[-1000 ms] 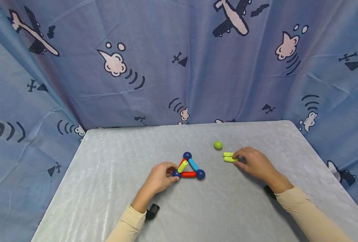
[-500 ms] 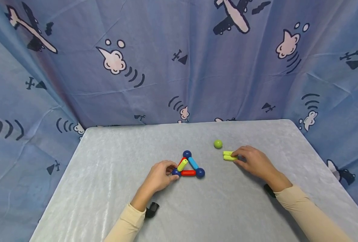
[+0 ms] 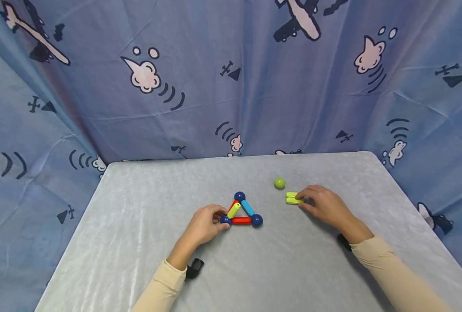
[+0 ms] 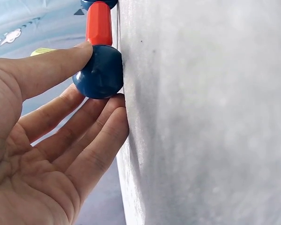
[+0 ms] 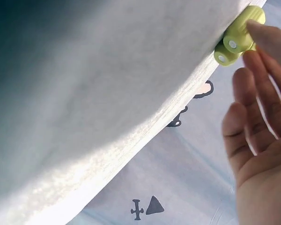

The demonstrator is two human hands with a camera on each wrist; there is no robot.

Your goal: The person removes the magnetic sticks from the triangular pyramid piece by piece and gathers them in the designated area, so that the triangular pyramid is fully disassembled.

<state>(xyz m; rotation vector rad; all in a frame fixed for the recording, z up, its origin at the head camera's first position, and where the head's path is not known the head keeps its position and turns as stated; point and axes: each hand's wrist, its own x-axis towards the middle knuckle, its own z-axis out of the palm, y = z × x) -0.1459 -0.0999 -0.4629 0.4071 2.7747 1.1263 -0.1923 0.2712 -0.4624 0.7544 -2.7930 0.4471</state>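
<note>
The fingers of the left hand (image 3: 205, 225) are closed in to the width of the dark-blue left ball (image 4: 98, 75), the thumb on one side and fingertips on the other, so they appear to pinch it and steady the frame. The fingers of the right hand (image 3: 325, 207) curl at the right-hand ends of two yellow-green pieces, the far loose rod (image 3: 291, 195) and the near loose rod (image 3: 293, 200), which lie side by side and touching; thumb and forefinger are drawn close in on them, though whether one rod or both is gripped I cannot tell. Just out from the left fingers a flat triangle is joined up: the left ball, a far ball (image 3: 239, 197) and a right ball (image 3: 256, 220), linked by a red front rod (image 3: 241, 221), a light-blue rod (image 3: 248, 208) and a second red rod (image 3: 232, 204), partly hidden. One yellow-green tilted rod (image 3: 233, 211) rises from the left ball, its upper end bare. So the base looks finished and the raised part barely begun: the far and right balls carry no rising piece, the two loose rods are not yet joined on, and the green ball (image 3: 279, 183) sits unattached on the tabletop (image 3: 157, 195), beyond the loose rods and apart from the right fingers.
</note>
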